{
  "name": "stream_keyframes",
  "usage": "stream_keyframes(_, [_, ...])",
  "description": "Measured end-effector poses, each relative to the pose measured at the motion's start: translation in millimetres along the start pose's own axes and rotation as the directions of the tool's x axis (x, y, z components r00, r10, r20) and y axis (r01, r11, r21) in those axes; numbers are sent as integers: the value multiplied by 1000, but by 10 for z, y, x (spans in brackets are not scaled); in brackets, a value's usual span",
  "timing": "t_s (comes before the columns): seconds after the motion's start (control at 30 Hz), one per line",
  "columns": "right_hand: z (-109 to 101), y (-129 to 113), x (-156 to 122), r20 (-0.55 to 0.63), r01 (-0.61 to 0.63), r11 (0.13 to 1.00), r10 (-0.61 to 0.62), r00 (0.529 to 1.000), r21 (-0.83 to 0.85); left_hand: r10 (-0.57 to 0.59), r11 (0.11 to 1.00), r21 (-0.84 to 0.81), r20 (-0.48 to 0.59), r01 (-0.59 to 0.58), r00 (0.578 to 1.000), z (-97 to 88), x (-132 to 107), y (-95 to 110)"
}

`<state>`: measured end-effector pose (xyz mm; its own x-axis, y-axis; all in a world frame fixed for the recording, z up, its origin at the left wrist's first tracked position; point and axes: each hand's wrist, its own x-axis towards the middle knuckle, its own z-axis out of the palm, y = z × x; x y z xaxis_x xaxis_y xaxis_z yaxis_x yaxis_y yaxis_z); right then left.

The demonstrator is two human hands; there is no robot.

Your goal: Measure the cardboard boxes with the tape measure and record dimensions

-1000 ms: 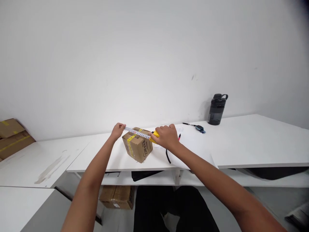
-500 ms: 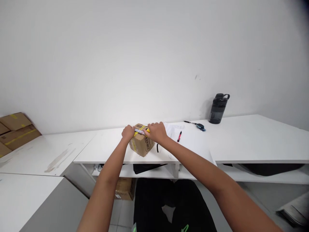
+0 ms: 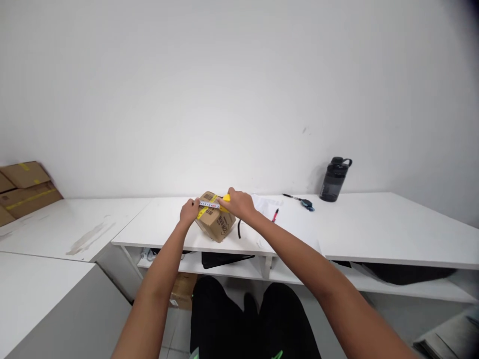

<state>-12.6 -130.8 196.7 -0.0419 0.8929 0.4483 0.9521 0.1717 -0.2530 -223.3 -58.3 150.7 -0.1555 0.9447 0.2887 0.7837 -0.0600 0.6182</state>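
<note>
A small brown cardboard box with yellow tape bands (image 3: 216,223) sits on the white desk top (image 3: 168,227), directly between the two hands. The left hand (image 3: 189,211) presses against the box's upper left edge, its fingers pinching the free end of a white measuring tape blade with dark markings (image 3: 209,204) that runs across the top of the box. The right hand (image 3: 239,204) is clenched around the yellow tape measure case (image 3: 225,198), of which only a small corner shows past the fingers, and it rests at the box's upper right edge. A black wrist strap (image 3: 239,229) hangs from under the right hand onto the desk. Just beyond the right hand lies a white sheet of paper (image 3: 266,205) with a red pen (image 3: 275,215) on it. Farther to the right of that hand lie a black pen (image 3: 291,196) and a small blue object (image 3: 307,203), and well apart from them stands a dark translucent water bottle with a black lid (image 3: 334,179) by the wall. Far to the left of the left hand, a stack of brown cardboard boxes (image 3: 23,188) rests on another white table.
</note>
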Motion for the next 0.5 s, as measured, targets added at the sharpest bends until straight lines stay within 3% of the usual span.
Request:
stream_keyframes(0.13, [-92,-143,219,-13,88,996,-88,996,-28,14,995,-96,-56,-20,998,-84,-174,-211])
stream_keyframes(0.27, [-54,-361,375,-24,255,964,-257,966,-78,-47,970,-241,-184,1,982,-51,-387,-394])
stream_keyframes(0.4, [60,-573,383,-75,439,887,-452,889,-145,-190,908,-415,-275,61,942,100,-568,-520])
stream_keyframes(0.5, [151,-657,346,-138,560,810,-583,800,-176,-306,794,-602,-275,85,912,185,-653,-590])
